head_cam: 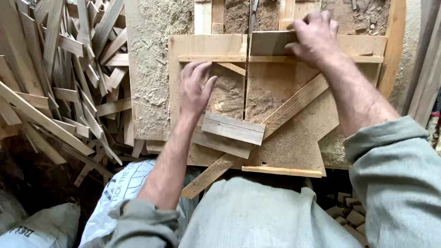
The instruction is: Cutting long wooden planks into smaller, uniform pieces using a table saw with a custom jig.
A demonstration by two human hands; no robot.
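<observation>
Right hand (314, 36) is clamped over the near end of a grey-brown flat wooden board (272, 43) at the far edge of the sawdust-covered desk (156, 69). Board's long axis runs left-right, and it sits flush against the pale wooden jig's (294, 138) cross rail. Left hand (195, 89) is open, fingers spread, palm down on the sawdust in the jig's left bay, gripping nothing. Just toward the body from it lies a short weathered rectangular wood block (233, 128), long axis left-right, slightly tilted; left hand is nearer. Heap of offcut wooden slats (59, 82) far left.
</observation>
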